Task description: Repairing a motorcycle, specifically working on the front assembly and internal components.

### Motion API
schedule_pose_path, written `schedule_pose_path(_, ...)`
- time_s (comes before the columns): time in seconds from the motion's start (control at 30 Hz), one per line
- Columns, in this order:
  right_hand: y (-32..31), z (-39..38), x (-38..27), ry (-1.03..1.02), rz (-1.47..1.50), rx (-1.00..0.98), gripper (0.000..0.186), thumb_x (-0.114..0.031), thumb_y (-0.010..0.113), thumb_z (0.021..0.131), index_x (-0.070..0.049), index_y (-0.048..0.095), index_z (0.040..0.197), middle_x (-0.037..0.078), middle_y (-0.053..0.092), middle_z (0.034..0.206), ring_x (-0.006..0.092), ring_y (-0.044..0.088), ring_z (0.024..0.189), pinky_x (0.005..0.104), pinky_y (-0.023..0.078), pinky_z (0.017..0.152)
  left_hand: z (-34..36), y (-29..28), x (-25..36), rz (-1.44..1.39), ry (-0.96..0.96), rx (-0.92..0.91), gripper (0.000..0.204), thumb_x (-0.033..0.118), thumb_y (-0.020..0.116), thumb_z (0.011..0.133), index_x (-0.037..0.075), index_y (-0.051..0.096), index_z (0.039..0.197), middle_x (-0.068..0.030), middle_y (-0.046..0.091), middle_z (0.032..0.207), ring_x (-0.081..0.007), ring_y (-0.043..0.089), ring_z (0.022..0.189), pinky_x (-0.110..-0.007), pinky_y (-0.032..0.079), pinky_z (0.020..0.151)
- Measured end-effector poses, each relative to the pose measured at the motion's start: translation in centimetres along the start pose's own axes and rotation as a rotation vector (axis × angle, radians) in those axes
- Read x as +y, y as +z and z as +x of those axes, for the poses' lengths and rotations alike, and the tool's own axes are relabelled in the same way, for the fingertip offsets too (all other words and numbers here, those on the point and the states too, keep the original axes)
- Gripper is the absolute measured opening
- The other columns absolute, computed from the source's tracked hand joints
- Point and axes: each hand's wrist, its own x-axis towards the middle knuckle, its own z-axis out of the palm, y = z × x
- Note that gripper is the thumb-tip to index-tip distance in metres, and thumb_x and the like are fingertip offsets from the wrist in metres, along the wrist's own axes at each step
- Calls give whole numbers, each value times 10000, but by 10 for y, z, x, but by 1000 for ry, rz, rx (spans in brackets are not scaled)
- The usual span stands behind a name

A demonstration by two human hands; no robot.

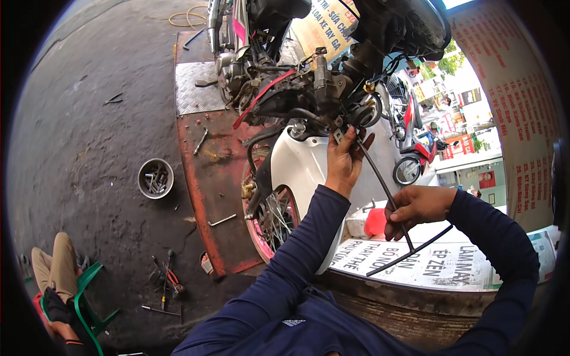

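Note:
A stripped motorcycle (320, 89) stands before me, its frame, hoses and cables exposed above a white front fender (300, 163). My left hand (345, 163) is closed, thumb and fingers pinching at a small metal bracket (338, 135) under the frame. A black T-handle wrench (380, 178) slopes up from lower right, its upper end beside my left fingertips. My right hand (418, 209) is closed round the wrench's shaft, just above the crossbar. Whether the wrench tip sits on a bolt is hidden by my left fingers.
A red metal lift platform (208, 178) lies under the motorcycle, with a bent hex key (222, 220) on it. On the dark floor are a metal bowl (155, 178) of sockets and scattered tools (166, 282). A person (59, 273) sits at lower left by a green chair (89, 296).

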Motion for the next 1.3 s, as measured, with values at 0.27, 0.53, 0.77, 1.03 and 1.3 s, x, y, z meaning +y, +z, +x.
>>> schedule_pose_path(0.27, -3, 0, 7, 28, -14, 132, 252, -167, 619, 932, 79, 592, 981, 142, 671, 816, 242, 698, 777, 361, 595, 753, -1, 0, 3, 15, -20, 104, 255, 141, 656, 888, 142, 566, 1127, -21, 645, 1002, -219, 642, 929, -508, 516, 926)
schedule_pose_path(0.53, -13, 11, 2, -89, 146, -246, 245, -144, 615, 931, 61, 549, 1048, 128, 659, 911, 257, 689, 880, 355, 590, 798, 0, -5, 9, -83, -79, 71, 253, 241, 537, 919, 83, 590, 1110, -84, 667, 1028, -274, 640, 969, -511, 481, 976)
schedule_pose_path(0.77, -4, 5, -2, -8, -88, 28, 354, -246, 709, 872, 71, 582, 969, 127, 664, 806, 206, 696, 707, 332, 611, 675, 1, -6, 7, -112, -85, 46, 248, 242, 544, 919, 85, 591, 1106, -78, 670, 1022, -259, 641, 969, -505, 470, 990)
schedule_pose_path(1.03, -12, 9, 7, -94, 117, -148, 253, -203, 558, 974, 36, 575, 1056, 110, 666, 963, 217, 685, 918, 308, 561, 816, 2, -8, 6, -79, -88, 85, 201, 196, 607, 892, 91, 608, 1063, -53, 675, 990, -242, 642, 958, -492, 464, 996)
schedule_pose_path(1.3, -15, 19, 9, -67, -51, -52, 328, -260, 601, 950, 38, 543, 1074, 151, 649, 986, 211, 666, 945, 352, 547, 849, 3, -8, 3, -6, -44, 81, 329, 44, 645, 850, 139, 562, 1154, -31, 646, 1062, -200, 640, 962, -437, 514, 945)
